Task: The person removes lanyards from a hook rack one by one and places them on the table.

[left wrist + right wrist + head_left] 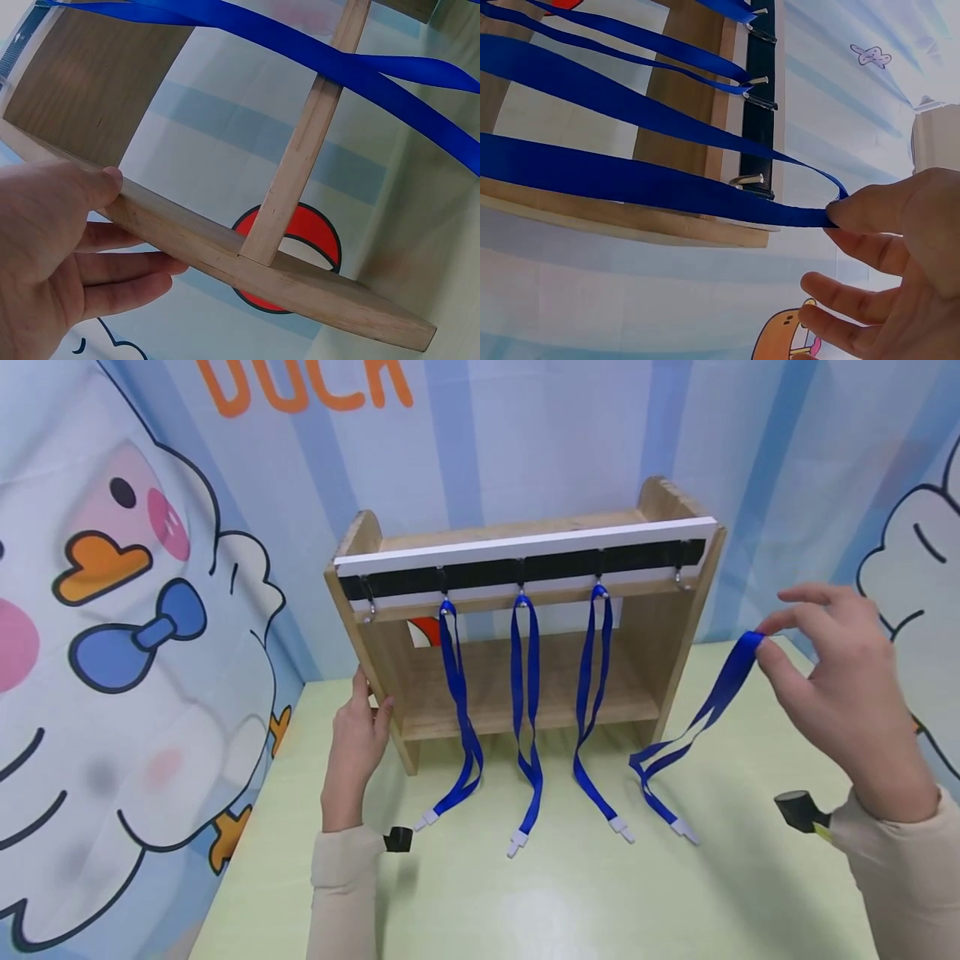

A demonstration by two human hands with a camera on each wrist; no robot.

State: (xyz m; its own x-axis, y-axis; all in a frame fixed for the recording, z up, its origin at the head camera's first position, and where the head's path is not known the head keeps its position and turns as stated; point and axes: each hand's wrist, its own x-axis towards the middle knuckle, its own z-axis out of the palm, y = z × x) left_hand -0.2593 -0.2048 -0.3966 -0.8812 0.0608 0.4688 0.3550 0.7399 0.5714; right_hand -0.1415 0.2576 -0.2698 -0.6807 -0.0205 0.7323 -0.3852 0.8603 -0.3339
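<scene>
Four blue lanyards: three hang from hooks on the wooden rack [660, 635]; your right hand [840, 693] pinches the fourth lanyard [705, 710] by its loop, right of the rack, tail trailing on the green table [525, 910]. Your left hand [358, 735] grips the rack's left edge. Five hooks; the two end ones are bare.

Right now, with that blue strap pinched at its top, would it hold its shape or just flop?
Probably flop: the blue strap sags from the right hand and trails onto the table. Likely light, since a fingertip pinch holds it. Its clip end would probably drag.
</scene>
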